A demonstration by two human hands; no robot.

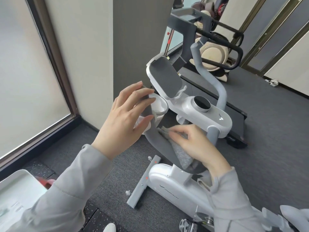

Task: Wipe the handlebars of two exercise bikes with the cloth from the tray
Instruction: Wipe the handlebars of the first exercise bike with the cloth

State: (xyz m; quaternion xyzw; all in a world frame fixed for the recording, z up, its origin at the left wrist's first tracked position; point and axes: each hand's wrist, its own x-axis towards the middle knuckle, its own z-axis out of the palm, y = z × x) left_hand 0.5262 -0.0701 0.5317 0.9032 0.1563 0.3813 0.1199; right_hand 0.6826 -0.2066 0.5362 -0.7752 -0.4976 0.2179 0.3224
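Grey cloth [181, 153] sits pinched in our right hand [195, 144] against the near handlebar [160, 141], which runs long from low by us up to our left hand [123, 118], whose straight fingers [143, 92] rest on its top.

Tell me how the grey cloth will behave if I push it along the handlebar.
The cloth looks soft and floppy: it folds and drapes over the handlebar under the right hand. It probably weighs little, since fingertips alone hold it. Its fuzzy weave suggests it will drag rather than slide, and may bunch up.
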